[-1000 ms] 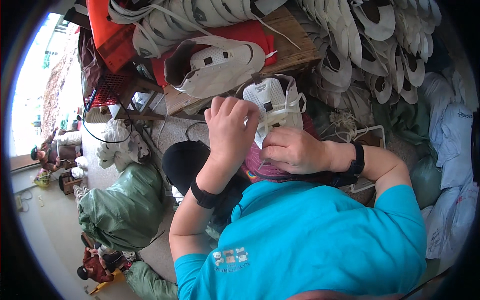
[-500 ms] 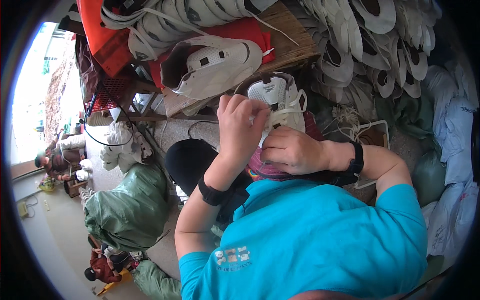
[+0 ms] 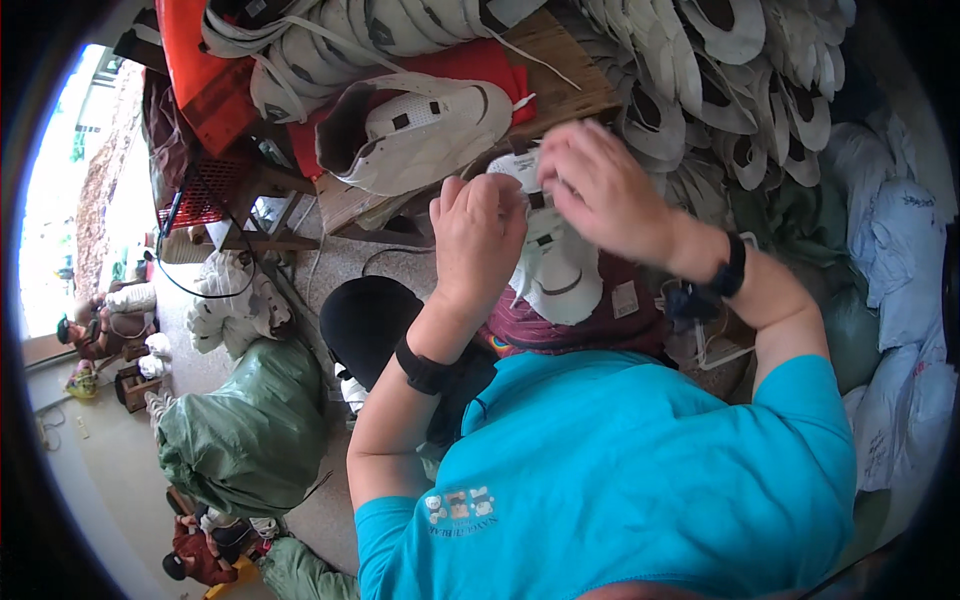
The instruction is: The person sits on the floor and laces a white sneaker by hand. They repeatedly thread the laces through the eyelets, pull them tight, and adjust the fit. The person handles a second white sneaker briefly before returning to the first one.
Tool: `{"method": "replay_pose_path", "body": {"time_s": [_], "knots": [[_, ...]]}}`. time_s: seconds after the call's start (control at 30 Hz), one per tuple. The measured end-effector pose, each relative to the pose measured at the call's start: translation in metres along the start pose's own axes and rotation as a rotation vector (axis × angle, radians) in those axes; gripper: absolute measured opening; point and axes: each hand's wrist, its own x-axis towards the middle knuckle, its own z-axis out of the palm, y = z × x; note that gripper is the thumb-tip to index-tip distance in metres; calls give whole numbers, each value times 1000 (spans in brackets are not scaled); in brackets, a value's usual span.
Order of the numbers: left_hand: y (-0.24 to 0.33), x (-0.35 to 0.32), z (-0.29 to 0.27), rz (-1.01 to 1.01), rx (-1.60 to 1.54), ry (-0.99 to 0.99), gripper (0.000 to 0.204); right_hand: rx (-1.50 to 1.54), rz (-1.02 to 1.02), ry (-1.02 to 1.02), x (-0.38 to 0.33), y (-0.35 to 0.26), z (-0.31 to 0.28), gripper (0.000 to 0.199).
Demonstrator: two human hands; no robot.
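A white shoe upper (image 3: 560,268) lies on the maroon cloth (image 3: 625,280) over my lap, its toe pointing toward me. Above its left side is my left hand (image 3: 480,235), fingers curled inward and closed; whatever sits in them is hidden. My right hand (image 3: 607,195) hangs over the far part of the upper by the tongue (image 3: 518,170). Motion blurs its bent fingers, so I cannot make out whether they grip anything. Both hands hide much of the lacing area.
A wooden bench (image 3: 570,75) ahead holds another white shoe upper (image 3: 420,125) and a row of nested uppers (image 3: 370,35). Many uppers (image 3: 720,80) are heaped at far right, beside pale sacks (image 3: 900,250). A green sack (image 3: 250,430) stands left; people sit further off.
My right hand has risen from the upper's right side to its far end. My left hand has barely moved. The toe now shows, and the lace loop on the right is out of sight.
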Motion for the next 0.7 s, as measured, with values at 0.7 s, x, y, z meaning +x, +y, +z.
{"method": "replay_pose_path", "body": {"time_s": [0.7], "knots": [[1, -31, -26, -92, -77, 62, 15, 112, 150, 96, 10, 23, 2, 7]]}}
